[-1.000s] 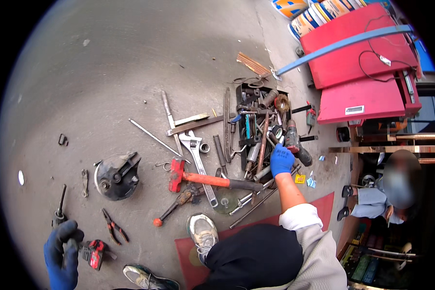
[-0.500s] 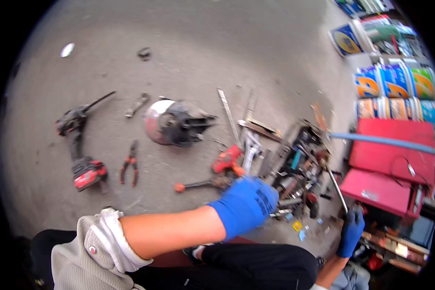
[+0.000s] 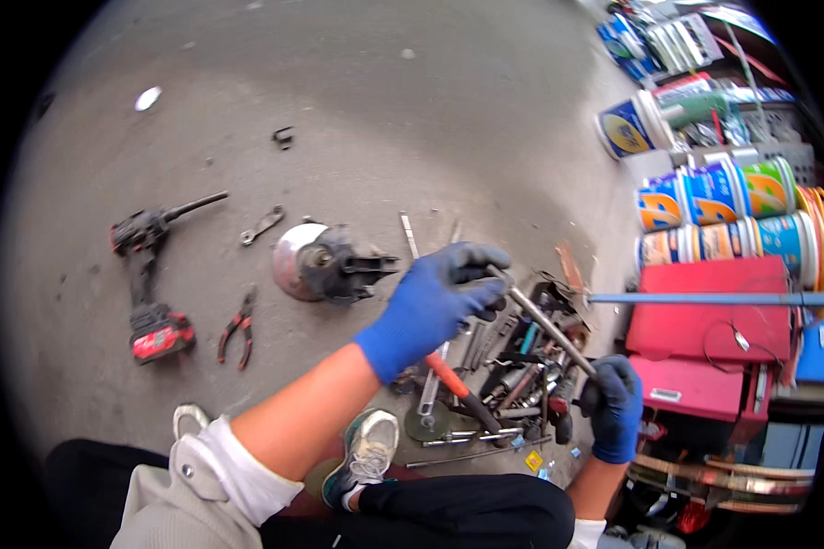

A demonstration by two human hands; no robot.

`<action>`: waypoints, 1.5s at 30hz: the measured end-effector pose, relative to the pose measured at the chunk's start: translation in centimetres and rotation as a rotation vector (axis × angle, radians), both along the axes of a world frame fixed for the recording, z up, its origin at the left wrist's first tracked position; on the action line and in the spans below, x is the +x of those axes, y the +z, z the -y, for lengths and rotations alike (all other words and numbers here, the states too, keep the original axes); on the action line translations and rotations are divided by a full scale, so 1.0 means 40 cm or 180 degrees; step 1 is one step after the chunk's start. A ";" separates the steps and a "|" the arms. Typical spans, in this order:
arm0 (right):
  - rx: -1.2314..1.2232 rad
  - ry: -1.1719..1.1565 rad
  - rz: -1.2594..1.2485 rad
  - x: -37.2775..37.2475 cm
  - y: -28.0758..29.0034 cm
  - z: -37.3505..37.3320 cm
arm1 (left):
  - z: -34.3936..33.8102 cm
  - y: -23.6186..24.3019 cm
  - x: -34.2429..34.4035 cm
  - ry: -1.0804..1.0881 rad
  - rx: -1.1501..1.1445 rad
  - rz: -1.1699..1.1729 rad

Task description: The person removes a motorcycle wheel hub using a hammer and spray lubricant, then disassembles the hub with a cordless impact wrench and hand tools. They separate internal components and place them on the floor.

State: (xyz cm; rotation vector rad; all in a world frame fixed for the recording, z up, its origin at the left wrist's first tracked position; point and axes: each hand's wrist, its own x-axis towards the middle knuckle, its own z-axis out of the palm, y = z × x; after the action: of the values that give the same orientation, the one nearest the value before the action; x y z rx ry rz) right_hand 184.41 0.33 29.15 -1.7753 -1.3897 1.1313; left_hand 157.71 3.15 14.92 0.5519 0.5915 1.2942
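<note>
My left hand, in a blue glove with dark palm, has its fingers closed round the upper end of a long metal rod above the tool pile. My right hand, gloved alike, grips the rod's lower end at the right. Under the rod lies a pile of sockets and hand tools, with an orange-handled hammer partly hidden by my left hand. Left of this are a black housing with a silver disc, red-handled pliers, a small wrench and a cordless power tool.
At the right stand paint buckets, red metal panels with a blue bar across them, and piled clutter. My shoes and bent legs are along the lower edge of the concrete floor.
The view has swung left. My right hand has left the tool pile and now holds the rod; my left hand has moved from the lower left up onto the rod's upper end.
</note>
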 end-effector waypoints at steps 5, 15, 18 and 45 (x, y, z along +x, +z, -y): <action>0.0292 0.0415 0.0507 -0.114 0.076 -0.052 | 0.023 0.093 0.043 0.1993 0.2463 -0.4673; 0.0388 0.0933 0.1028 -0.131 -0.170 -0.172 | -0.035 0.035 -0.078 0.1273 0.1347 -0.3670; -0.0187 0.1368 0.1635 -0.001 -0.356 -0.135 | -0.053 0.015 -0.075 0.0999 0.1372 -0.3678; -0.0568 0.1560 0.2009 0.012 -0.521 -0.090 | -0.022 0.007 -0.097 0.1321 0.1339 -0.3402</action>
State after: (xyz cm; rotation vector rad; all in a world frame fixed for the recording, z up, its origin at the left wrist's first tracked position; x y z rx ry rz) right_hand 184.89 3.95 8.31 -2.0895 -2.2513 0.9822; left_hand 153.84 4.04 15.19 1.5691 1.3712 1.4603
